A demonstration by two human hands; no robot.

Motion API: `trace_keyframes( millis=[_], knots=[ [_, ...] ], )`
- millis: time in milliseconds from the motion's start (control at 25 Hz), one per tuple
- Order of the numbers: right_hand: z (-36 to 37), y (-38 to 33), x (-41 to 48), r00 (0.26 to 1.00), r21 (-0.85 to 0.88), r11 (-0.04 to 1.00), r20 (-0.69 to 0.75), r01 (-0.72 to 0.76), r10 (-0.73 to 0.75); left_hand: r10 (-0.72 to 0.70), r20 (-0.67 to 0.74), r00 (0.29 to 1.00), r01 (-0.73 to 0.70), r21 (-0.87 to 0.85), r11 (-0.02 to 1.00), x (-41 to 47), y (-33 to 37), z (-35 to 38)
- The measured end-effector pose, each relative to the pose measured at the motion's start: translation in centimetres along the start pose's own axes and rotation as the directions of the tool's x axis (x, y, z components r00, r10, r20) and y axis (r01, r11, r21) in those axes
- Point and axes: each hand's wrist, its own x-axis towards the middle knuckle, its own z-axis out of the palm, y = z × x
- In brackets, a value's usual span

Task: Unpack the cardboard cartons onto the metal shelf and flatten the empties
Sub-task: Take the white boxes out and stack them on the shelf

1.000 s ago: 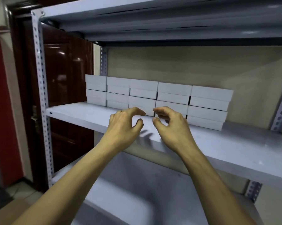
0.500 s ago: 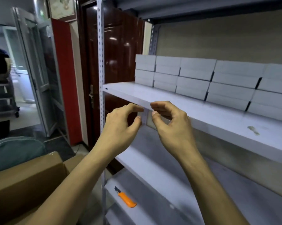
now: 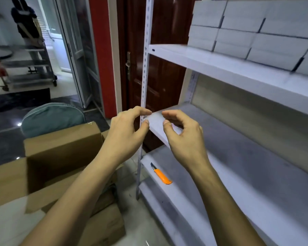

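Head view looks down along a grey metal shelf [image 3: 202,59] on the right, with both hands raised in front of its slotted upright. The left hand [image 3: 126,128] and right hand [image 3: 183,137] face each other, slightly apart, at the corner of the middle board; each has its fingers curled, thumb and forefinger tips nearly meeting, and nothing is visible between them. Flat white boxes [image 3: 256,32] sit stacked in rows on the upper board, towards the back. An orange utility knife [image 3: 163,176] lies near the front left corner of a lower board. On the floor to the left stands an open cardboard carton [image 3: 61,157], flaps up, its inside in shadow, with more brown cardboard [image 3: 103,226] lying beside it nearer the camera. A teal cushion [image 3: 52,116] shows behind the carton, a dark red door [image 3: 163,77] stands behind the shelf, and a blurred person [image 3: 25,23] stands far off by a metal trolley [image 3: 30,71].
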Motion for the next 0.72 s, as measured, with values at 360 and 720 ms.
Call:
trace_keyframes(
  millis=[360,720],
  knots=[
    [9.8,2.1,-1.1,0.987,0.053,0.993,0.125,-0.104,0.097,-0.182,0.018,0.983,0.182,0.021,0.983,-4.4,-10.1,-3.1],
    [21.3,2.5,-1.9,0.956,0.086,0.979,0.248,-0.186,0.159,-0.368,0.063,0.928,0.368,0.011,0.930,-8.5,-21.3,-7.9]
  ],
)
